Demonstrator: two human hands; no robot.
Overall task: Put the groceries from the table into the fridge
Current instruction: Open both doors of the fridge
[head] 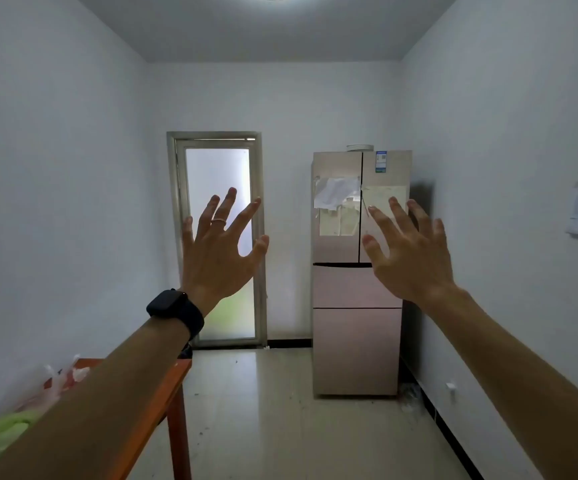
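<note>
While the groceries sit bagged on the worktop at lower left, we hold our left hand and right hand up, fingers spread wide and gripping nothing, facing the closed fridge at the far wall beside a frosted door.

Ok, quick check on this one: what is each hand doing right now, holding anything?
Left hand: open, fingers spread, holding nothing.
Right hand: open, fingers spread, holding nothing.

Bagged groceries on orange table; pink fridge closed
</note>
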